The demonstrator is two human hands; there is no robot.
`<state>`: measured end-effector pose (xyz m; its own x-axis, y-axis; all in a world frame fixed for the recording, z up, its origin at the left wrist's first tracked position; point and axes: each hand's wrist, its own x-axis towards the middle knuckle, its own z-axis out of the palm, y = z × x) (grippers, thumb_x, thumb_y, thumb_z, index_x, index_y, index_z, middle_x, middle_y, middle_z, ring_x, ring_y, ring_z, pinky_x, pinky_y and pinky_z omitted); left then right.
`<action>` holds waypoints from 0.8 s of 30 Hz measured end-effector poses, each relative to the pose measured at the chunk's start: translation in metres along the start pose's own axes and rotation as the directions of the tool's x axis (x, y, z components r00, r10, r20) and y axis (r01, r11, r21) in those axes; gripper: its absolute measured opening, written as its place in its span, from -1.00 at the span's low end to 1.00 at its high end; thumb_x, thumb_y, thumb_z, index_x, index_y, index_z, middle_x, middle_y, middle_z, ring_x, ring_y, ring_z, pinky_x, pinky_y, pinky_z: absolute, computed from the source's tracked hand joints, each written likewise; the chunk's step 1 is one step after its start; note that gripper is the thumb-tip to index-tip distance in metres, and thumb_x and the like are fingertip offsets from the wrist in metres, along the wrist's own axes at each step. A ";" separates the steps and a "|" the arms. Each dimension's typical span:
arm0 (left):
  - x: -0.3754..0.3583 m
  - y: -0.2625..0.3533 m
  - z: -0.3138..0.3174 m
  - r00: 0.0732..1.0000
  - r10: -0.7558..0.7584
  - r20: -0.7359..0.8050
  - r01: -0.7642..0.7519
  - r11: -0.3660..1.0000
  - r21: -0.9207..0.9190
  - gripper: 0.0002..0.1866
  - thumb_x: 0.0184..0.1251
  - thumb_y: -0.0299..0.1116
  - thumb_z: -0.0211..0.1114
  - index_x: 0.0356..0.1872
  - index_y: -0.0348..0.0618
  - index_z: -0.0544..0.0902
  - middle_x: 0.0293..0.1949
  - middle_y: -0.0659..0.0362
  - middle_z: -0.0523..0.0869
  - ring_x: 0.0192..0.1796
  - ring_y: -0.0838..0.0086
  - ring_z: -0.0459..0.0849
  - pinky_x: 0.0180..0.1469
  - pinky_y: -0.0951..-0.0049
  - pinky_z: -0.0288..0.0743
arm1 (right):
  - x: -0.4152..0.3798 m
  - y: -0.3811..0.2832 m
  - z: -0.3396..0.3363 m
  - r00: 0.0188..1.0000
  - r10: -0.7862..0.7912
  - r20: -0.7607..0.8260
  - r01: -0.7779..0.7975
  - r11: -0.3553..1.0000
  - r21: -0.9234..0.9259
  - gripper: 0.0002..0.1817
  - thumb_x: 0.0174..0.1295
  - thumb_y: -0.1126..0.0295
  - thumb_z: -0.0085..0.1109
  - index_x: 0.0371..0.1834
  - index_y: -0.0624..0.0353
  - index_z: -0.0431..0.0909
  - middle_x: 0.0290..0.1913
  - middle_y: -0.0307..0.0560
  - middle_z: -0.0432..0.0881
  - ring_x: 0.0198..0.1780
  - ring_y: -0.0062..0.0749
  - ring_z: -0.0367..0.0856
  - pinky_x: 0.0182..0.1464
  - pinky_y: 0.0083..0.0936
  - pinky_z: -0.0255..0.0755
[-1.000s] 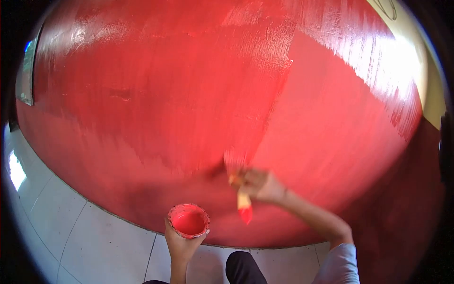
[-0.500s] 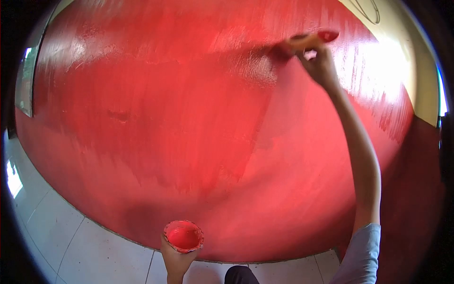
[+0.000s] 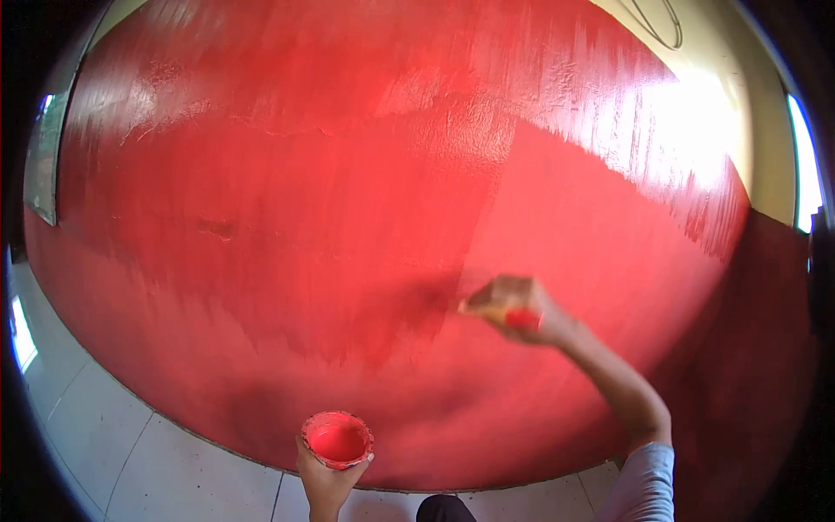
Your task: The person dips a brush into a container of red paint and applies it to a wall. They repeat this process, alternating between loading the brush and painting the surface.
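My right hand [image 3: 526, 304] is closed around a paintbrush [image 3: 496, 311] with a yellowish and red handle. The hand is blurred by motion, and the bristles cannot be made out clearly. It is in front of the lower middle of a red wall [image 3: 365, 191], where glossy, darker wet paint borders a paler matte red. Down at the bottom, my left hand [image 3: 329, 487] grips a small round cup of red paint [image 3: 337, 439], upright, its rim smeared with paint.
White floor tiles [image 3: 187, 461] run along the wall's lower edge. A cream wall section [image 3: 772, 161] with a hanging cable [image 3: 670, 26] lies at the upper right. A framed panel [image 3: 43, 165] stands at the left edge. My dark-clad knee [image 3: 444, 508] shows below.
My right hand has swept down and slightly left with the paintbrush, from the upper right wall to its lower middle. The left hand and paint cup stay almost in place.
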<state>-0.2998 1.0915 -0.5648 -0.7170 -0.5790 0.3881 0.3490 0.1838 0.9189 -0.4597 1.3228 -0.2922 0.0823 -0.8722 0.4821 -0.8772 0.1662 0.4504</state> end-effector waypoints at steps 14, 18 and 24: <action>-0.008 -0.008 0.008 0.999 0.013 0.045 -0.013 1.000 -0.004 -0.08 -0.47 -0.43 0.65 0.11 -0.19 0.35 0.02 0.03 0.56 0.05 0.21 0.59 0.04 0.25 0.52 | 0.058 0.080 -0.054 0.951 -0.180 -0.252 0.035 0.871 -0.490 -0.73 0.04 0.46 0.20 -0.14 -0.04 0.62 -0.28 -0.16 0.62 -0.29 -0.27 0.59 -0.31 -0.32 0.50; -0.009 0.002 0.009 0.999 -0.023 0.028 0.022 0.999 0.028 -0.13 -0.45 -0.43 0.66 0.06 -0.21 0.38 -0.05 0.03 0.61 -0.01 0.23 0.63 0.02 0.27 0.53 | -0.029 -0.002 0.046 0.982 -0.040 -0.183 -0.025 0.939 -0.344 -0.60 -0.02 0.44 0.31 -0.04 -0.14 0.60 -0.23 -0.25 0.60 -0.33 -0.41 0.56 -0.53 -0.52 0.50; -0.011 0.003 0.009 0.999 0.033 0.001 -0.033 0.996 0.080 -0.16 -0.47 -0.36 0.69 0.00 -0.20 0.41 -0.10 0.04 0.64 -0.07 0.22 0.66 -0.05 0.29 0.55 | -0.130 -0.099 0.165 0.991 0.125 0.049 -0.121 0.989 -0.088 -0.53 -0.03 0.39 0.29 0.04 -0.19 0.54 -0.14 -0.29 0.58 -0.19 -0.44 0.57 -0.53 -0.56 0.52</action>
<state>-0.2964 1.1060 -0.5657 -0.7055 -0.5717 0.4187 0.3236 0.2657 0.9081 -0.4614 1.3438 -0.5229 -0.0516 -0.8661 0.4971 -0.8357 0.3100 0.4534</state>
